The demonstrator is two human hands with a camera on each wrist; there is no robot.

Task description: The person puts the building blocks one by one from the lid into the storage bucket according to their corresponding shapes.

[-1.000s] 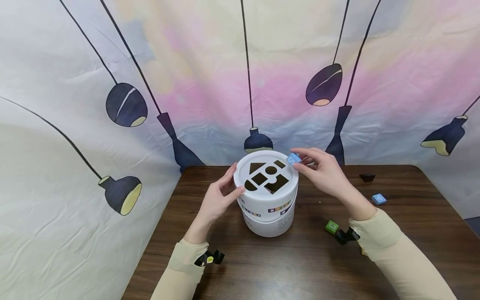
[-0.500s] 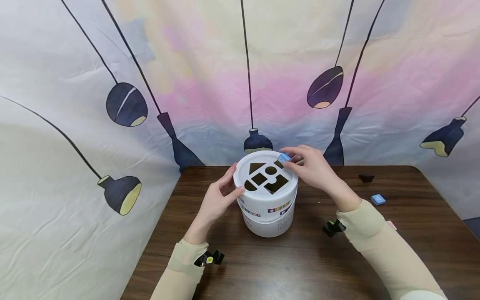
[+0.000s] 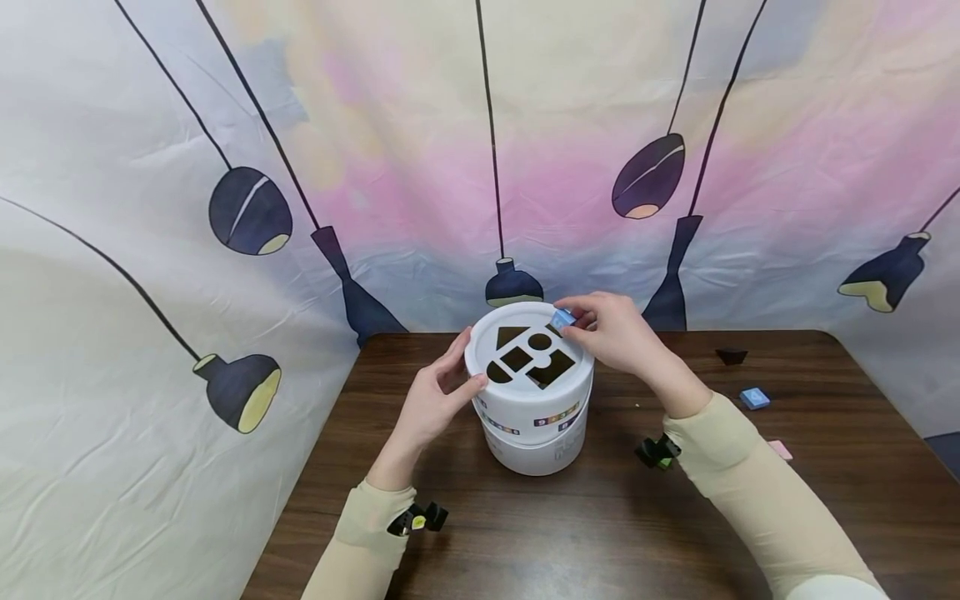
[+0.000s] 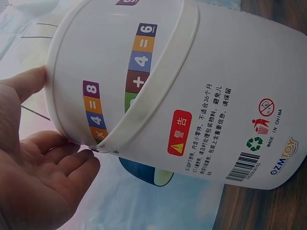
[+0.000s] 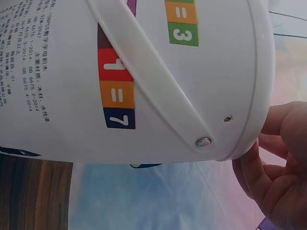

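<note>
A white bucket (image 3: pixel 529 408) stands upright on the table, its lid (image 3: pixel 490 333) cut with several shaped holes. My left hand (image 3: pixel 433 392) holds the bucket's left side at the rim, the thumb at the near edge of the lid and the fingers round the side. Between thumb and fingertips my right hand (image 3: pixel 615 333) pinches a small blue block (image 3: pixel 562 318). That block is tilted over the small rectangular hole at the lid's far right, partly covering it. In the right wrist view the fingers (image 5: pixel 261 177) are beyond the rim and the block is hidden.
To the right on the brown table (image 3: pixel 555 542) lie a dark triangular block (image 3: pixel 731 357), another blue block (image 3: pixel 754 398) and a pink block (image 3: pixel 780 450). A green block (image 3: pixel 665 463) is mostly hidden behind the right wrist's camera. A patterned cloth (image 3: pixel 420 167) hangs behind.
My right hand has moved left with the blue block, from the lid's right edge to over the small rectangular hole. The left hand has stayed at the bucket's rim.
</note>
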